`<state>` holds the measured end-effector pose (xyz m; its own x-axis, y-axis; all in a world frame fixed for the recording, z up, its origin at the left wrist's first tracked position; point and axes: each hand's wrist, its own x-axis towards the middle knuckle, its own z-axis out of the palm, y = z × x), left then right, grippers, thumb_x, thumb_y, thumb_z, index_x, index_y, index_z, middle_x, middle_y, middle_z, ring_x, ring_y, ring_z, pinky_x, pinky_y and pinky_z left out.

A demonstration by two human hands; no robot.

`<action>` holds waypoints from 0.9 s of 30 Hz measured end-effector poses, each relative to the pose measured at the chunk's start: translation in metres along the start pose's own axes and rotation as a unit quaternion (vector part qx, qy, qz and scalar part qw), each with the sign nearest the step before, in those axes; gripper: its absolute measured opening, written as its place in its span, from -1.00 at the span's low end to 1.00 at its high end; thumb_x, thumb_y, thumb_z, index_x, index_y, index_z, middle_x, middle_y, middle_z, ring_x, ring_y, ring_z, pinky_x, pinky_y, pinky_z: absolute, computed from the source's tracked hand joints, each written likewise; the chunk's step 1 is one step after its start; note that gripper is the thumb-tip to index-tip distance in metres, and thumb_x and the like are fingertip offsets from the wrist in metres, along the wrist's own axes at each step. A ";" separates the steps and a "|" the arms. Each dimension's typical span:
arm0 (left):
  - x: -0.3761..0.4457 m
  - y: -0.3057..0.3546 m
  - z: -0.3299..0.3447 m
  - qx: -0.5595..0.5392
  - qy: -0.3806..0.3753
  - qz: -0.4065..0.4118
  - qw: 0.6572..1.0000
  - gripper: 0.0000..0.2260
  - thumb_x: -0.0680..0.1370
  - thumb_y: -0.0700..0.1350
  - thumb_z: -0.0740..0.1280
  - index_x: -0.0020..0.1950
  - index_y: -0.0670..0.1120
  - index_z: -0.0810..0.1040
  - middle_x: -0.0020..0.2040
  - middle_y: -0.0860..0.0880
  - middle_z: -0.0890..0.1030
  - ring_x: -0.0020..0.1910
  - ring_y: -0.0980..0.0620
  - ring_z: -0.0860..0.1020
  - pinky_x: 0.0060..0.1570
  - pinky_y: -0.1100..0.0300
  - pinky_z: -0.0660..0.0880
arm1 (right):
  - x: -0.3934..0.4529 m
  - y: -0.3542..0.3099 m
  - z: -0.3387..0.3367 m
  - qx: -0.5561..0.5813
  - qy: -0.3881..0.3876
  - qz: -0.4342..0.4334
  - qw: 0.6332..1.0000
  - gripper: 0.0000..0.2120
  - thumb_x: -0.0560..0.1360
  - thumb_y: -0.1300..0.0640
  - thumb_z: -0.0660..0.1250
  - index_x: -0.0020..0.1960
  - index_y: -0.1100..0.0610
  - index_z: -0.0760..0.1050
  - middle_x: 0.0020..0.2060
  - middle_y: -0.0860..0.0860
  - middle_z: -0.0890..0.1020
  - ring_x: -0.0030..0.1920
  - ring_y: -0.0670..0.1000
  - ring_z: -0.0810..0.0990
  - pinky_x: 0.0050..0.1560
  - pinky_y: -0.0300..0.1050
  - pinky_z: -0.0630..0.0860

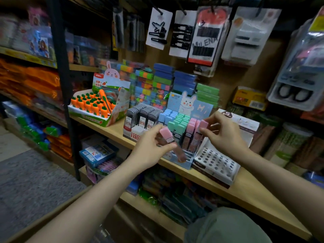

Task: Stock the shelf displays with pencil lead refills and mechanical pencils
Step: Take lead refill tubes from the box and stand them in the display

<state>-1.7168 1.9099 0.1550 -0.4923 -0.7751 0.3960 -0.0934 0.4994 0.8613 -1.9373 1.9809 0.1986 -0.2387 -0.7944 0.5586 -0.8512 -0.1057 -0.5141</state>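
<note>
While each hand pinches a pink-capped lead refill case, left hand and right hand, seat them upright in the pink column at the right edge of the blue rabbit-print cardboard display.

A light wooden shelf carries a row of cardboard displays. Farthest left stands a green and white carrot tray packed with orange carrot-shaped items. Just beside it sits a box of dark lead refill cases. Next is the blue bunny display, its slots holding blue, green and pink cases. Touching its right side lies a white tray with round holes. Behind them stand stacks of coloured boxes
</note>
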 end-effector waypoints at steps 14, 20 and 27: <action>0.067 0.037 0.027 0.415 -0.084 0.182 0.887 -0.81 0.54 -0.08 0.38 0.12 -0.09 0.52 0.09 0.01 0.51 0.13 -0.01 0.33 0.14 0.06 0.36 | 0.002 0.010 0.012 -0.017 -0.019 -0.059 0.998 -0.71 0.44 0.20 0.48 -0.11 -0.05 0.38 -0.18 -0.07 0.59 -0.17 -0.07 0.59 -0.16 -0.14 0.57; 0.085 0.035 0.026 0.447 -0.110 0.154 0.874 -0.78 0.51 -0.07 0.42 0.11 -0.09 0.57 0.02 0.00 0.44 0.11 -0.05 0.31 0.08 0.13 0.30 | 0.009 0.014 0.017 -0.039 -0.022 -0.066 0.997 -0.79 0.45 0.17 0.44 -0.06 0.04 0.41 -0.20 -0.04 0.55 -0.20 -0.02 0.53 -0.18 0.01 0.54; 0.105 0.044 0.025 0.482 -0.206 0.087 0.847 -0.67 0.50 0.06 0.42 0.20 -0.04 0.60 -0.03 0.01 0.29 0.15 -0.09 0.29 0.16 0.04 0.32 | 0.007 0.016 0.014 -0.004 -0.021 0.000 1.000 -0.73 0.44 0.19 0.46 -0.12 -0.06 0.38 -0.21 -0.09 0.59 -0.20 -0.03 0.60 -0.19 -0.03 0.59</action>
<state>-1.7946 1.8601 0.2260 -0.8134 -0.5550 0.1743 -0.5533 0.8306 0.0627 -1.9460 1.9651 0.1849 -0.2188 -0.8185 0.5313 -0.8549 -0.1017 -0.5087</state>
